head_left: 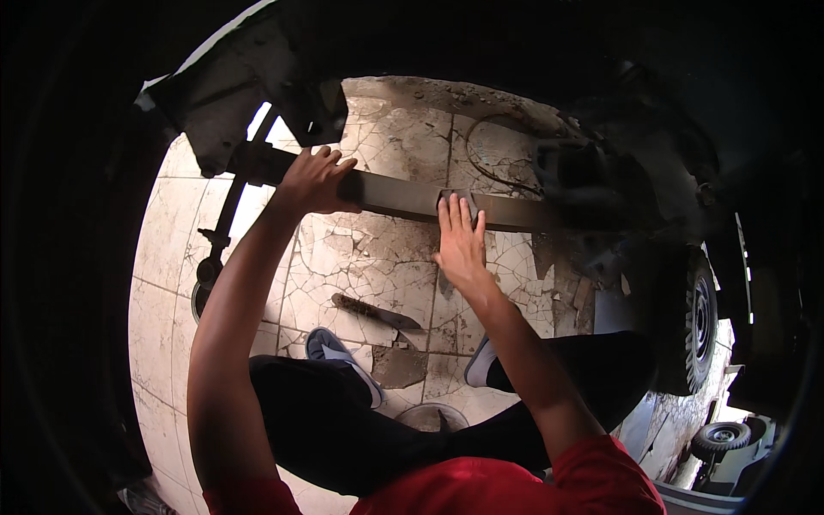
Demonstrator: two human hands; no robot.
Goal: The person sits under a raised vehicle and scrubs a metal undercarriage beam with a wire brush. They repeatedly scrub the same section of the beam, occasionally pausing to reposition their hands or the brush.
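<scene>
Left hand (pixel 318 180) is curled in a solid grip, right hand (pixel 462 236) is laid out nearly flat with the fingers straight. Biggest thing around is the cracked tile floor (pixel 360 266), spread out under the beam. Next up, the long metal beam (pixel 399 196) itself, running crosswise in front of the person, left hand hooked over it. Off past the beam's right end there's a treaded wheel (pixel 702 322). Grey shoes (pixel 343 360) on the near side of the beam, and between them and it some skinny brush-looking thing (pixel 373 311) on the tiles. Tiniest bit: a dark pad (pixel 469 204) on the beam, right under those right fingers.
</scene>
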